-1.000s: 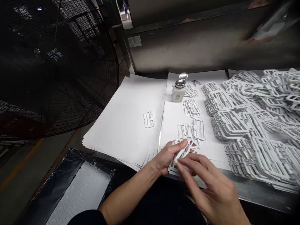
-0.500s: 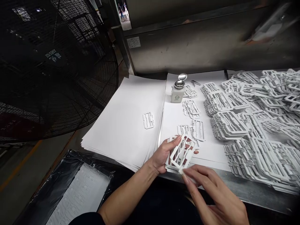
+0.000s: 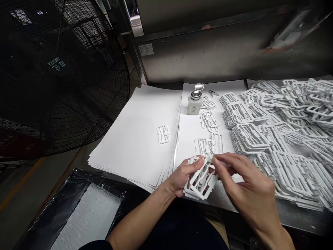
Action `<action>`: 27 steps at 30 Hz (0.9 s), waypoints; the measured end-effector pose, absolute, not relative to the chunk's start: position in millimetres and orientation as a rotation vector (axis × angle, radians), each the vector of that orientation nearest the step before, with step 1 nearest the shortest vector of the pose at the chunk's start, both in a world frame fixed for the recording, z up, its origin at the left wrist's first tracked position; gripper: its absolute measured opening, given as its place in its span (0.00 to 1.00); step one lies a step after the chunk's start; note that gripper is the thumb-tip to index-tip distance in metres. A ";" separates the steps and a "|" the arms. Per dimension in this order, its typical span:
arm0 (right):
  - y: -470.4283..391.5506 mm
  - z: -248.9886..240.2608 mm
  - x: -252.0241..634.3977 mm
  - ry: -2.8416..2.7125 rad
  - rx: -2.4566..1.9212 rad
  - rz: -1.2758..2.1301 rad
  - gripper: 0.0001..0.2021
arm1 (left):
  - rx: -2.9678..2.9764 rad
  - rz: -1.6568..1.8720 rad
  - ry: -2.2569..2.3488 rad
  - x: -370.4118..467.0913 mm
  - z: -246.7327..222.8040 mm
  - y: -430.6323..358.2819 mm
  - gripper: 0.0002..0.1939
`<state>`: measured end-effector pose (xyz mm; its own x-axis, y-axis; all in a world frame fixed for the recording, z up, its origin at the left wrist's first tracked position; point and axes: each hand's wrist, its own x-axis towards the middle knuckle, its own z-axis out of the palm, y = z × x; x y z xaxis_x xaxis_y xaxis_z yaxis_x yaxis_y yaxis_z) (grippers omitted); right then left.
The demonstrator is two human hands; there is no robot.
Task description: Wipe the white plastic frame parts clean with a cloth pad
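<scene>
My left hand [image 3: 182, 177] grips a small stack of white plastic frame parts [image 3: 201, 180] at the near edge of the bench. My right hand [image 3: 247, 187] reaches over from the right, its thumb and forefinger pinching the top corner of the uppermost frame in that stack. Just beyond the hands lie two loose frames [image 3: 209, 145] on white paper. A single frame [image 3: 163, 134] rests alone on the big sheet stack to the left.
A large heap of white frames [image 3: 281, 139] covers the right of the bench. A white dispenser bottle [image 3: 194, 103] with a metal cap stands at the back, small tweezers [image 3: 213, 93] beside it. A black fan cage [image 3: 57, 76] stands left; a plastic-wrapped tray [image 3: 85, 218] lies below.
My right hand has gone from the bottom corner of the held stack up to its top edge and now pinches the uppermost frame. The left hand has kept its hold.
</scene>
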<state>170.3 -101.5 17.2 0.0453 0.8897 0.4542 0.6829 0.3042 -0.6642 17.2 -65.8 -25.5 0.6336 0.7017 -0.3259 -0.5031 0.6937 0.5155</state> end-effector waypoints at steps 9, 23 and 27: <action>-137.9 10.6 158.7 -1.708 -1.362 0.423 0.07 | 0.382 0.742 0.598 15.1 -24.3 -58.9 0.19; -153.8 -1.1 146.3 -1.238 -1.693 1.131 0.19 | 0.527 0.765 0.674 16.2 -17.6 -63.5 0.20; -147.6 3.3 162.7 -1.964 -1.525 0.325 0.18 | 0.877 0.820 0.904 15.9 -4.0 -67.3 0.23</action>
<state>162.7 -147.6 3.3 -0.1378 0.9368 0.3216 0.7834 0.3017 -0.5434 15.9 -67.3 -4.0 0.3855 0.8715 -0.3031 -0.2172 0.4049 0.8882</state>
